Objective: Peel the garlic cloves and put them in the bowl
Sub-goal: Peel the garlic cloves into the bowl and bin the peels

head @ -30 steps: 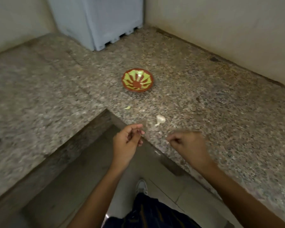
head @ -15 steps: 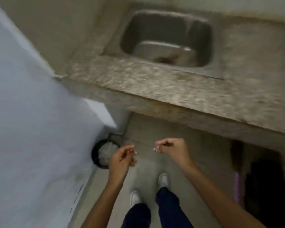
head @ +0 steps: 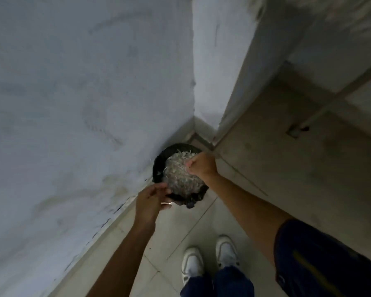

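Both of your hands are held over a black-lined bin (head: 159,168) that stands on the floor in the corner, in the middle of the frame, where the pale wall (head: 73,103) on the left meets a white pillar (head: 214,61). The bin is heaped with pale, shredded-looking waste (head: 180,172). Your right hand (head: 200,165) sits above the far right side of the bin, its fingers curled into a fist with the fingertips pressed together; something small and pale seems to poke out at the fingertips, perhaps a scrap of garlic skin, but the picture is too blurred to be sure. Your left hand (head: 151,199) is at the near left rim of the bin, palm turned inward with the fingers loosely bent toward the heap; you cannot tell from this view whether it has hold of anything. The garlic cloves and the bowl are out of the frame here. At the bottom centre your two white shoes (head: 210,260) stand on the tiled floor (head: 266,168), with dark blue trouser legs (head: 219,281) below them, and a dark blue sleeve (head: 321,260) covers your right upper arm at the lower right.
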